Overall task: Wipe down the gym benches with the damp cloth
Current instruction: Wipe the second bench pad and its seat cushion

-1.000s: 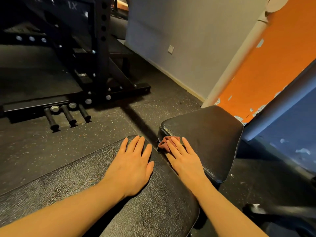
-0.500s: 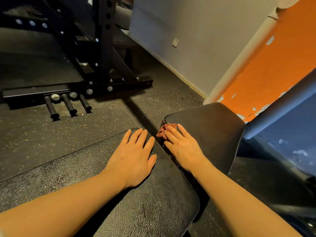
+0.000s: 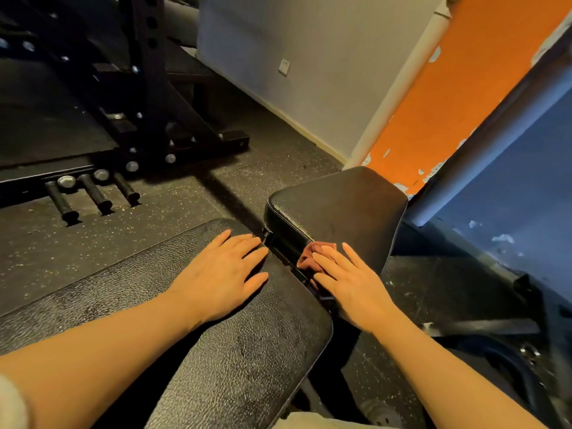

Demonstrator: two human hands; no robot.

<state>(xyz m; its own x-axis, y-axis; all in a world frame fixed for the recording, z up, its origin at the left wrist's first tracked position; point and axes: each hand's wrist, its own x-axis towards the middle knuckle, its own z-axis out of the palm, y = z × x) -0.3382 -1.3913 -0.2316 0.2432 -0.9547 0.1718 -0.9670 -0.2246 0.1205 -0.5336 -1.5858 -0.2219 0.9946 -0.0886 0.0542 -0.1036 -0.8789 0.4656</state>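
A black padded gym bench fills the lower middle: a long back pad (image 3: 192,329) and, beyond a narrow gap, a smaller seat pad (image 3: 340,209). My left hand (image 3: 223,274) lies flat on the end of the long pad, fingers straight. My right hand (image 3: 349,283) presses a small reddish-brown cloth (image 3: 309,257) against the near edge of the seat pad, by the gap. Its fingers are straight over the cloth, which is mostly hidden under them.
A black steel rack (image 3: 145,97) with three short storage pegs (image 3: 93,196) stands on the speckled rubber floor at the left. A grey wall, a white pipe (image 3: 399,85) and an orange panel rise behind the seat. A blue padded surface (image 3: 507,187) stands at the right.
My right hand has slid the cloth from the seat pad's left corner rightward along its near edge. My left hand has stayed flat on the long pad.
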